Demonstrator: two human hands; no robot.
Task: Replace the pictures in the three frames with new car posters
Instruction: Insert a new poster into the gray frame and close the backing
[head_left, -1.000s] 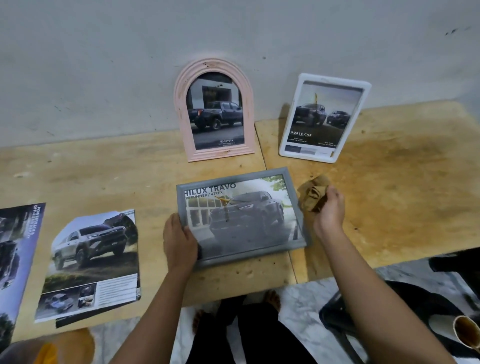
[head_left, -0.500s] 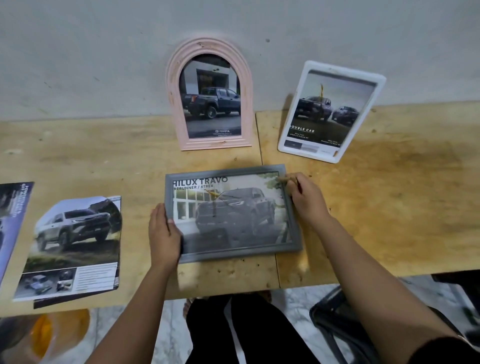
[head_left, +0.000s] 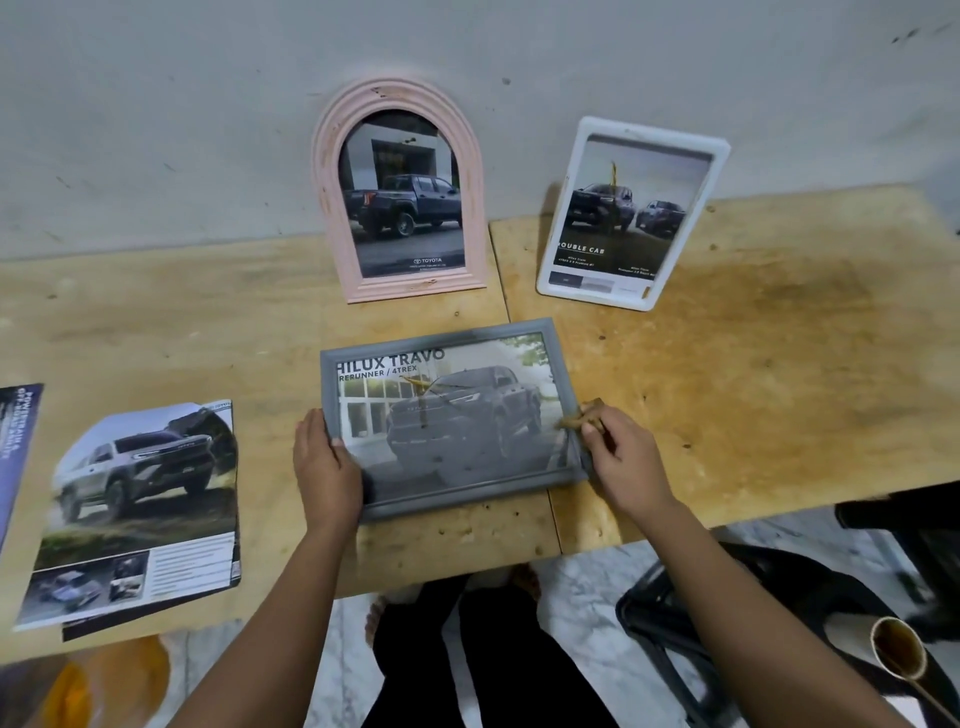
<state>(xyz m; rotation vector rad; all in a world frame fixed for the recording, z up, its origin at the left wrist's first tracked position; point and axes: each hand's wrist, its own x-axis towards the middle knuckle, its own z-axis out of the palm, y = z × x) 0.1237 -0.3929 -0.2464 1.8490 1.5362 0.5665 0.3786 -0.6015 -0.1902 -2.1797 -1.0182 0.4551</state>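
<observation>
A grey frame with a dark pickup poster lies flat on the wooden table in front of me. My left hand rests on its left edge, thumb on the glass. My right hand grips a small brown cloth at the frame's right edge. A pink arched frame and a white frame, each holding a truck poster, lean on the wall behind.
A loose car poster lies on the table to the left, with another sheet at the far left edge. A dark chair and a cardboard tube are below right. My legs show under the table's front edge.
My right hand picked up the brown cloth from beside the frame, brought it to the frame's top right corner, then slid it down the right edge. My left hand stayed on the left edge.
</observation>
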